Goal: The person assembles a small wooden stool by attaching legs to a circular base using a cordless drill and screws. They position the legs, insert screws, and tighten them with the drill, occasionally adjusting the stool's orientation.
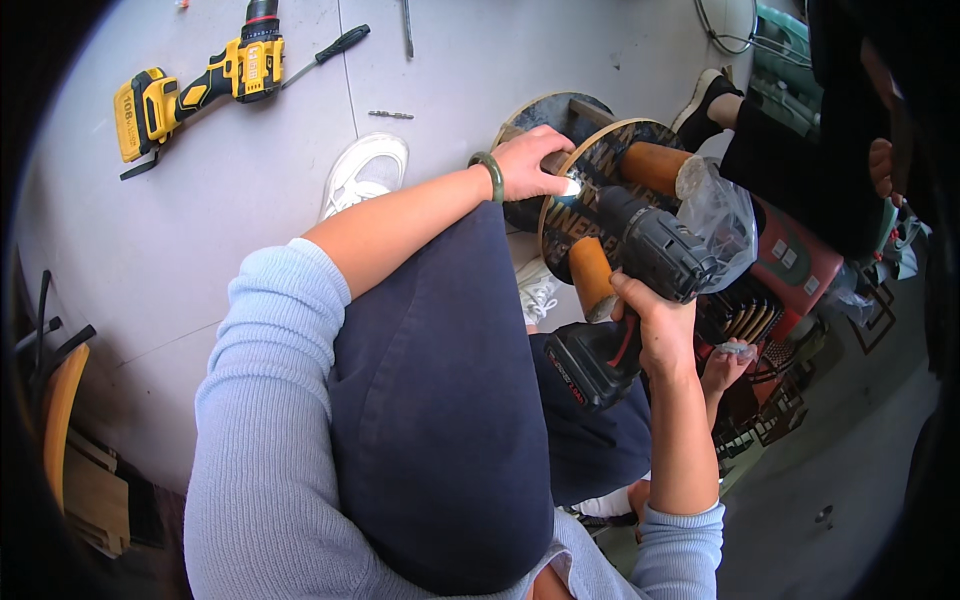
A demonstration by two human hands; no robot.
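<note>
My right hand (665, 325) is wrapped round the handle of a black cordless drill (660, 245) with a battery at its base. The drill's lit front meets the dark face of a round wooden board (562, 222); its tip is hard to make out. My left hand (530, 165), a green bangle at its wrist, grips the board's upper rim, thumb on the near face. Two orange-brown wooden legs (592, 275) stick out from that face. A second round board (565, 105) stands behind the first, partly hidden. A clear plastic bag (725, 215) hangs around the end of the upper leg.
A yellow cordless drill (205, 90), a screwdriver (328, 57) and a drill bit (391, 115) lie on the pale floor. At right are another person's dark-clothed leg (785, 165), a shoe (703, 105) and a red case (800, 265). Wooden pieces (95, 500) stand at lower left.
</note>
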